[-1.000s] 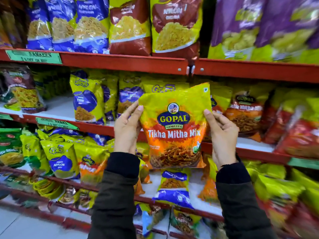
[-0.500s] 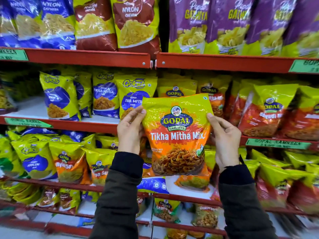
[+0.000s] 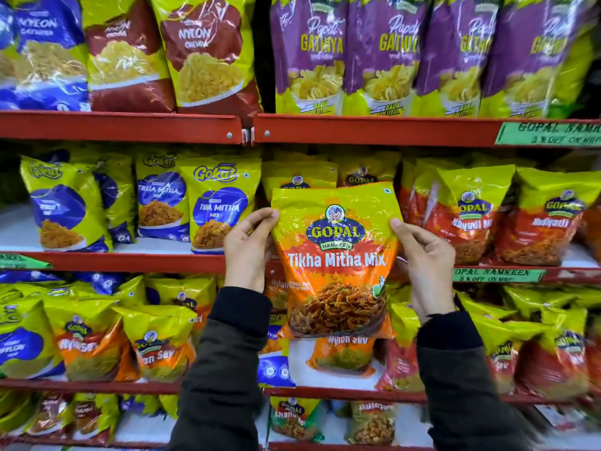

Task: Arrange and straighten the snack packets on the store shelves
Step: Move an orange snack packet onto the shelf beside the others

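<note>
You hold one snack packet up in front of the middle shelf, a hand on each side edge.

The orange and yellow packet (image 3: 335,262) stands upright, its long axis top to bottom, tilted only slightly, with its printed face toward you. It hangs in the air just in front of the red shelf (image 3: 130,260) edge, before a row of like packets (image 3: 299,177) whose yellow tops show right behind it. Your left hand (image 3: 248,249) pinches the left edge near the top corner, fingers closed on the film. Your right hand (image 3: 426,265) grips the right edge the same way, thumb on the front. Both hands sit equally near. The slot lies straight ahead and a little up, so the coming move looks like a push forward, base first, onto the shelf.
</note>
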{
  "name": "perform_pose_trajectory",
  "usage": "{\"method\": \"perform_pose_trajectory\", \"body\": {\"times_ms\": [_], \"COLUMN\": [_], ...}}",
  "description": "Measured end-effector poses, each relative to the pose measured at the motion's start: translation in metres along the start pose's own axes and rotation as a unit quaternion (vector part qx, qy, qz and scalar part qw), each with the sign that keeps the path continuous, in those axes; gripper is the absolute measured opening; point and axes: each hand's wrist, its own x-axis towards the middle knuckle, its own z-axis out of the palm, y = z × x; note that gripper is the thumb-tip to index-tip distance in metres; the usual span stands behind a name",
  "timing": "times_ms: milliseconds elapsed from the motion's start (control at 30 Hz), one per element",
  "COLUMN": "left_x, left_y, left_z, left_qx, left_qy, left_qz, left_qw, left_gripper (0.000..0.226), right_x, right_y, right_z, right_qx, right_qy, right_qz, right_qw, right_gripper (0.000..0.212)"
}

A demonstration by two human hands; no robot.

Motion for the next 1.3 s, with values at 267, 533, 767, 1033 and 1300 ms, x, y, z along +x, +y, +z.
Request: {"method": "perform_pose_trajectory", "body": {"times_ms": [267,533,767,1033,1300], "left_x": [0.077,0.144,0.179,0.148,0.075], "left_y": [-0.017,-0.072,-0.107,-0.125,-0.117], "left_z": [0.078,0.107,0.126,0.112,0.024], "left_qx": [0.028,0.103,0.253,0.429,0.419], "left_qy": [-0.053,-0.083,-0.046,-0.099,-0.093], "left_qz": [-0.015,-0.050,0.062,0.223,0.309], "left_qw": [0.998,0.990,0.964,0.870,0.848], "left_gripper": [0.019,0.021,0.023,0.040,0.035], "right_x": [0.101,0.175,0.222,0.165,0.065], "right_y": [-0.011,0.032,0.071,0.075,0.103], "right_z": [-0.006,-0.015,-0.014,-0.002,0.026], "right_qx": [-0.065,-0.127,-0.201,-0.505,-0.447], "right_qy": [0.038,0.091,0.132,0.145,0.026], "right_qz": [-0.056,-0.021,0.011,-0.139,-0.269], "right_qw": [0.996,0.987,0.971,0.839,0.853], "right_gripper": [0.010,0.024,0.032,0.044,0.040]}}
